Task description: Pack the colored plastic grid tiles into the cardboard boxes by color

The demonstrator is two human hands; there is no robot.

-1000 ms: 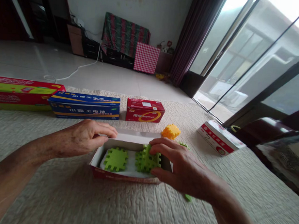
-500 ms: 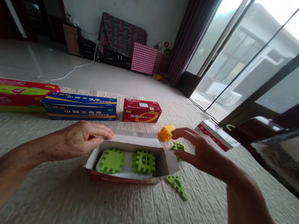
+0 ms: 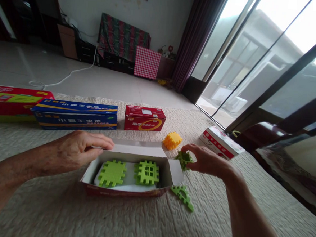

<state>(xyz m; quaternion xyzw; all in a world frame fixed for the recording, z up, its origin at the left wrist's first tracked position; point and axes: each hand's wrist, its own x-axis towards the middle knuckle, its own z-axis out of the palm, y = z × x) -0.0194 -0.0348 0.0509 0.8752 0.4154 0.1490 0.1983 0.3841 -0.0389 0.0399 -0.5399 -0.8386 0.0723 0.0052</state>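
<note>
An open cardboard box (image 3: 125, 192) with white inner walls lies in front of me. Inside it, a flat green notched block (image 3: 112, 173) and a green block with a window (image 3: 148, 172) rest on white material. My left hand (image 3: 82, 149) is closed at the box's back left corner, thumb below the fingers. To the right of the box, my right hand (image 3: 206, 159) has its thumb and fingers closed about a green lattice block (image 3: 182, 159), partly hidden by the side flap. A green triangular piece (image 3: 183, 197) lies nearer me; a yellow notched block (image 3: 172, 140) sits behind.
A red and green box (image 3: 13, 103), a blue box (image 3: 75, 116) and a small red box (image 3: 145, 118) stand in a row behind. A white and red box (image 3: 221, 141) is at right. Everything lies on a quilted cream cover (image 3: 112, 223).
My right hand has come down from near the yellow block onto the green lattice block, which now looks turned. My left hand stays at the box corner. The view has shifted slightly.
</note>
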